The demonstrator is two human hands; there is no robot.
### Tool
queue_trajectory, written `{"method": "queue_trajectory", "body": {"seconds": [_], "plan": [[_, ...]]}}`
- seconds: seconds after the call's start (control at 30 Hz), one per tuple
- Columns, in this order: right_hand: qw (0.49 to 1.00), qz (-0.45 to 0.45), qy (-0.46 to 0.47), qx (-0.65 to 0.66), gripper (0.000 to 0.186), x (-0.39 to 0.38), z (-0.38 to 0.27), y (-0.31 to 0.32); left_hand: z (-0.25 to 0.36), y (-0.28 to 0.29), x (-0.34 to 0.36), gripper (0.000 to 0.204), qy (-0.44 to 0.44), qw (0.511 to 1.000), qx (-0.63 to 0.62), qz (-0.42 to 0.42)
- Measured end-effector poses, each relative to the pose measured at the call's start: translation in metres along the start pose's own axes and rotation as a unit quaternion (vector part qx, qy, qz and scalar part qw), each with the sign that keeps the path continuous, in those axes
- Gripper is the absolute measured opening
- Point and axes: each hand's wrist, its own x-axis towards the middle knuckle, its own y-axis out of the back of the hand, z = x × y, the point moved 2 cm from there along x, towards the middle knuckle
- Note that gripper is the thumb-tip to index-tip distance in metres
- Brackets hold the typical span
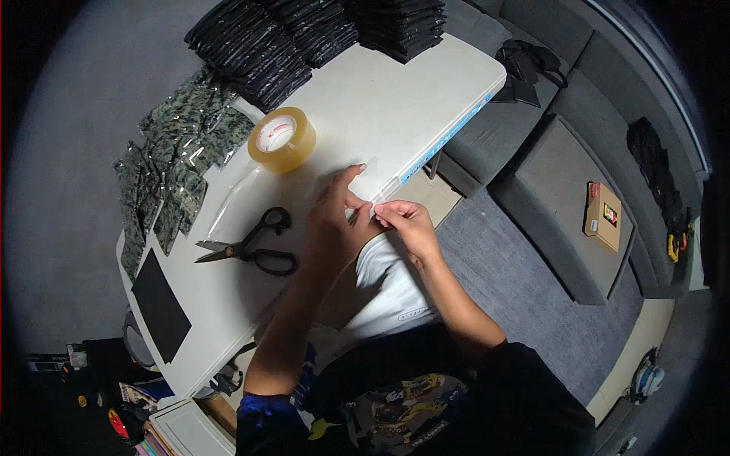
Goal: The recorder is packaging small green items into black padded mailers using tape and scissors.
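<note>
Left hand (336, 220) lies on the table (380, 99) near its front edge, fingers stretched forward and flat, pressing down a clear bag (251, 190) that runs left from under the hand; thumb side meets the right hand. Right hand (409, 226) sits just off the table edge, thumb and forefinger pinched shut on a small clear strip, probably tape or the bag's flap, too thin to tell which. The two hands touch at the fingertips, right at the table edge.

Just left of the left hand: black scissors (255, 247), blades open a little, tips pointing left. Above them, near the bag's far end, a roll of clear tape (281, 139) lying flat. Further left, a spread of camouflage packets (179, 159) overlapping along the table's left edge. Black flat sheet (160, 304) at the near left corner. Stacks of black packets (304, 34) across the far end. Off to the right, well apart, a grey sofa (563, 205) with a small cardboard box (604, 215) on it.
</note>
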Motion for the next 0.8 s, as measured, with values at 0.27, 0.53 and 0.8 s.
{"method": "queue_trajectory", "body": {"seconds": [0.27,0.53,0.8], "plan": [[0.987,-0.025,0.032,-0.156,0.02,0.01,-0.003,0.011,0.001,0.002,0.0,0.063,0.002,1.0,0.001,-0.003],[0.981,0.022,0.071,-0.177,0.035,0.011,0.005,0.014,-0.001,0.012,0.0,0.062,-0.003,1.0,-0.009,0.009],[0.963,-0.023,0.163,-0.213,0.02,-0.035,-0.024,-0.012,0.002,0.066,-0.012,0.05,0.144,0.933,-0.331,0.007]]}}
